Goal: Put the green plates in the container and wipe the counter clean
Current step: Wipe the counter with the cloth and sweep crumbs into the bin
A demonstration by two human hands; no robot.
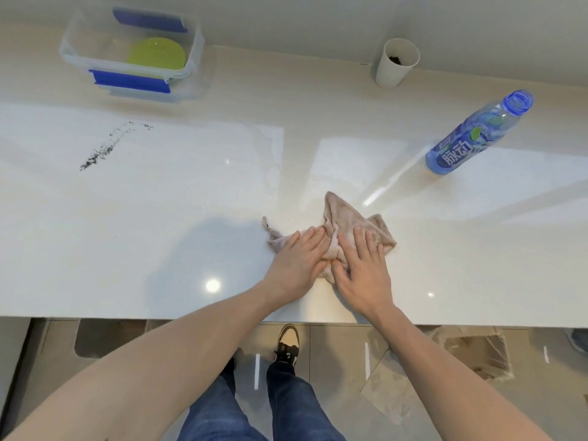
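A crumpled beige cloth (342, 218) lies on the white counter (159, 218) near its front edge. My left hand (297, 262) and my right hand (362, 272) both press flat on the cloth, fingers spread and side by side. Green plates (156, 55) lie inside a clear plastic container (73, 55) with blue latches at the back left. A streak of dark crumbs (108, 148) marks the counter to the left, well apart from the cloth.
An uncapped blue drink bottle (471, 138) stands at the right. A white cup (396, 63) with dark bits inside stands by the back wall. The counter's front edge runs just below my hands, with the floor and my shoe beyond.
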